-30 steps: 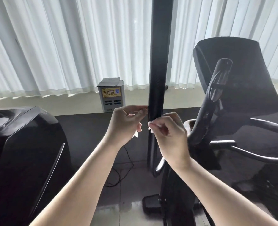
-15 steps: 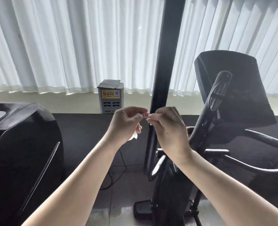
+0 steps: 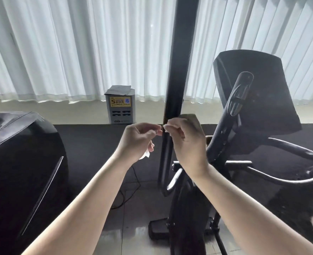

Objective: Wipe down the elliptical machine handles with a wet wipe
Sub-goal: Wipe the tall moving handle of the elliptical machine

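Black upright elliptical handle (image 3: 177, 70) rises behind both hands; left hand (image 3: 139, 138) curls round a white wet wipe (image 3: 146, 154), right hand (image 3: 186, 142) pinches a small white scrap (image 3: 166, 127).

white backlit curtains (image 3: 78, 48) hang above a dark floor (image 3: 96, 144).

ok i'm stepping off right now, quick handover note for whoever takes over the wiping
Left hand: grips the small white wet wipe, a corner showing below the palm.
Right hand: pinches something white at its fingertips, apparently the same wipe.
Both sit in front of the tall black upright handle.
Done: no wiping evident.
Left: that handle and the black curved handle.
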Tool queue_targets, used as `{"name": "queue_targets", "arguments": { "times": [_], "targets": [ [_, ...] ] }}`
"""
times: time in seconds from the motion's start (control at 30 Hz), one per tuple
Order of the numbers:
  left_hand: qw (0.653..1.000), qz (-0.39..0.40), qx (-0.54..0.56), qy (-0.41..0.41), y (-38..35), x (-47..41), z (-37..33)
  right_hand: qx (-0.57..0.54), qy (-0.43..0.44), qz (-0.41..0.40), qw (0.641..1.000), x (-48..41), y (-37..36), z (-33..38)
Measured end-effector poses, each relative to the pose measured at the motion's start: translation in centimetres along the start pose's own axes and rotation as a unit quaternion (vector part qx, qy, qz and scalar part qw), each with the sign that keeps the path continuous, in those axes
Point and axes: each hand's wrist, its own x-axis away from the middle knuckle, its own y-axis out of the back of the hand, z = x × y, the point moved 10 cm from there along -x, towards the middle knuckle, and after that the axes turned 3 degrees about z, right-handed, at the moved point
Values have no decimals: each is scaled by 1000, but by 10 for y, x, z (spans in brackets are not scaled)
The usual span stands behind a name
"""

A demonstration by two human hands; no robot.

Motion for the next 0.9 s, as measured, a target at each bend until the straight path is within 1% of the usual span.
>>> {"name": "queue_targets", "arguments": {
  "times": [0.1,0.17,0.3,0.33,0.43,0.5,0.57,0.63,0.73,0.8,0.87,0.9],
  "targets": [
    [999,9,-21,24,-6,11,19,-59,-97,36,993,62,-20,-21],
    [999,15,-31,37,-10,17,28,-81,-138,47,986,81,-26,-26],
    [998,15,-42,37,-10,21,32,-88,-131,-43,987,48,-13,-31],
    [998,14,-43,37,-10,21,32,-86,-128,-53,987,43,-12,-32],
    [997,21,-62,36,-12,21,33,-110,-149,-29,982,74,-23,-39],
    [996,31,-70,37,-14,23,37,-126,-196,9,972,110,-34,-47],
    [996,39,-72,46,-17,24,43,-134,-246,33,960,135,-41,-53],
    [995,50,-71,53,-19,25,49,-149,-300,31,942,142,-41,-57],
    [992,78,-76,61,-17,26,57,-194,-402,9,895,147,-36,-60],
    [984,140,-83,67,-19,27,61,-220,-459,-3,861,149,-36,-59],
    [974,202,-70,70,-23,29,64,-226,-485,-12,845,147,-36,-55],
    [971,219,-72,66,-24,28,66,-229,-489,-13,842,145,-37,-53]
  ]
}}
